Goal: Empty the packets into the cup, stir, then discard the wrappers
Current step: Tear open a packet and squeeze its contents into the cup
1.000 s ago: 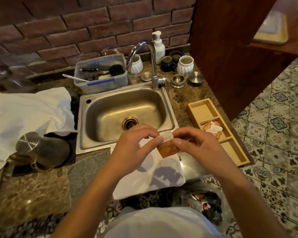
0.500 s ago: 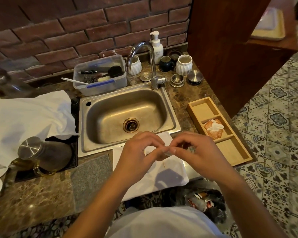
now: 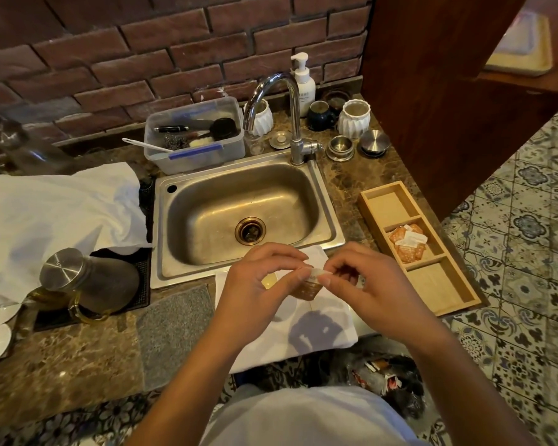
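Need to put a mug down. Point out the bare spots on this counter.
Bare: the grey mat between glass jug and white cloth; the wooden tray end compartments. Crowded: behind the sink, around the faucet.

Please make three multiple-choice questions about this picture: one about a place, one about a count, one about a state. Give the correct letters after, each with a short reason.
1. In which compartment of the wooden tray do the spare packets lie?
A. the far one
B. the middle one
C. the near one

2. How many compartments does the tray have?
A. two
B. three
C. four

3. How is the orange packet held?
A. by the left hand alone
B. by the right hand alone
C. pinched by both hands

Answers:
1 B, the packets sit between two bare compartments.
2 B, two dividers make three sections.
3 C, the left hand and right hand both pinch its white top edge.
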Tool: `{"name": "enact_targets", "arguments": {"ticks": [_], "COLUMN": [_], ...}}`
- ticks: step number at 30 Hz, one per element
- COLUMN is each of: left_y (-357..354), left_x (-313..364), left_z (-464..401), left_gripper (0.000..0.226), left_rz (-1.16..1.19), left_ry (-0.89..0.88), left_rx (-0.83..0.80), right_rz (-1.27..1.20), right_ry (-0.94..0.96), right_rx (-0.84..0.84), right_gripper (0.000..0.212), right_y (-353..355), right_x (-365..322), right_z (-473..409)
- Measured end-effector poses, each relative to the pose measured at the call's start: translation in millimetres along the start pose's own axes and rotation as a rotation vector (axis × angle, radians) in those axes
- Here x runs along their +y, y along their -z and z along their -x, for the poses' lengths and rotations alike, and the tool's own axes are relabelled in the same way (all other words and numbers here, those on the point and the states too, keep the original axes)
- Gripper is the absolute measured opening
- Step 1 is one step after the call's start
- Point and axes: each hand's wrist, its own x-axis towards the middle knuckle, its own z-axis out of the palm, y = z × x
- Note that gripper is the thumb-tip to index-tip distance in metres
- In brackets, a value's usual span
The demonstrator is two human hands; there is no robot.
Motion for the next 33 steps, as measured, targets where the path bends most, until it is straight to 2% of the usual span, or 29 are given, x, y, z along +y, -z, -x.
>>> {"name": "enact_targets", "arguments": {"ticks": [3, 6, 9, 14, 19, 24, 28, 33], "left_y": [0, -3, -7, -7, -9, -10, -10, -10], "left_x": [-4, -6, -5, -3, -3, -1, 2, 1], "left_z": [-1, -1, -3, -2, 2, 5, 6, 6], "left_gripper": [0.01, 0.015, 0.019, 0.012, 0.009, 0.012, 0.013, 0.018], "left_rz": [-0.15, -0.307, -0.358, -0.01, 0.218, 0.304, 0.297, 0.284], "left_ry": [-0.041, -0.129, -0.182, -0.02, 0.076, 0.131, 0.176, 0.151], "left_rx": [0.029, 0.095, 0.105, 0.073, 0.092, 0.056, -0.034, -0.061], "right_rz": [0.062, -0.013, -0.034, -0.006, -0.295, -0.258, -0.274, -0.266], "right_ry": [0.046, 0.084, 0.089, 0.031, -0.048, -0.027, -0.014, -0.014], "right_rx": [0.015, -0.005, 0.001, 0.069, 0.079, -0.085, -0.105, -0.116], "right_gripper": [0.011, 0.01, 0.004, 0.004, 0.006, 0.005, 0.011, 0.006], "right_y": [2, 1, 0, 1, 5, 10, 13, 13], "right_x": [0, -4, -2, 2, 0, 1, -5, -8], "right_z": [-1, -1, -2, -2, -3, -5, -10, -11]}}
